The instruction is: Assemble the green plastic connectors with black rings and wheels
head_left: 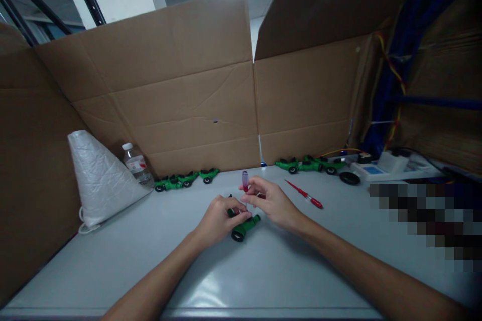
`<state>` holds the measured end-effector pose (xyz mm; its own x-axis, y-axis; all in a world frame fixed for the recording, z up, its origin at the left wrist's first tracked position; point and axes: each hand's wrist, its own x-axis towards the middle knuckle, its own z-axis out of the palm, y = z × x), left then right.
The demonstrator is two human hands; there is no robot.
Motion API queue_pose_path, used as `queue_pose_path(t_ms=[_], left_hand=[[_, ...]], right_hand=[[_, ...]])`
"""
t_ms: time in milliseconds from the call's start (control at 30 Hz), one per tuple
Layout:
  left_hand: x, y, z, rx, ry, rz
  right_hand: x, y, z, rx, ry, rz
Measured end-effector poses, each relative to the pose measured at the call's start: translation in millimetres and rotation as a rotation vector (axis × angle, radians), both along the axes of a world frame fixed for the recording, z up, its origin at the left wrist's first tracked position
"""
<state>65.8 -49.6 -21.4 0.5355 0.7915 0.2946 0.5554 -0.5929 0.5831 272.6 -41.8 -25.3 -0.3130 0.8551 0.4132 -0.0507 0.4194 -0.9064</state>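
Observation:
My left hand (222, 218) is closed on a green toy car (244, 228) with black wheels, which rests on the grey table near the middle. The fingers hide part of the car. My right hand (273, 203) pinches a screwdriver (245, 180) with a clear purple and red handle. It stands upright over the car, its lower end hidden between the fingers. To the right of my right hand, a second screwdriver (304, 194), red with a slim shaft, lies on the table.
Green toy cars stand along the back at left (186, 179) and right (311, 164). A white bag (105, 180) and a plastic bottle (137, 165) are at the left. A power strip (399, 168) lies at the back right, before cardboard walls (181, 100).

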Motion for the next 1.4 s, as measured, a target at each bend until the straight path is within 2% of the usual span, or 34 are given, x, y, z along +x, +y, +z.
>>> queue_pose_path(t_ms=[333,633,767,867,933,1100,1200,1300,1400], left_hand=[[-5,4,-3.7,0.114,0.041,0.03],[-7,4,-3.1,0.111,0.063,-0.006],[-7,5,-3.8,0.129,0.1,0.019],[-6,6,-4.8,0.111,0.064,0.057],[-5,7,-5.9,0.087,0.028,0.078],[-1,7,-8.6,0.059,-0.057,0.097],[-1,6,-8.9,0.067,-0.095,0.097],[-1,6,-8.4,0.069,-0.096,0.099],[0,6,-7.8,0.068,-0.094,0.111]], right_hand=[[0,-3,5.6,0.011,0.055,0.03],[-1,-3,5.3,0.013,0.106,0.004],[0,0,2.8,0.024,0.16,-0.094],[3,6,-0.8,0.037,0.19,-0.233],[4,9,-4.3,0.004,0.179,-0.272],[-1,8,-13.1,-0.063,-0.005,-0.198],[-8,4,-17.5,-0.044,-0.133,-0.072],[-13,2,-20.9,-0.028,-0.194,-0.004],[-15,4,-23.4,-0.011,-0.194,-0.002]])
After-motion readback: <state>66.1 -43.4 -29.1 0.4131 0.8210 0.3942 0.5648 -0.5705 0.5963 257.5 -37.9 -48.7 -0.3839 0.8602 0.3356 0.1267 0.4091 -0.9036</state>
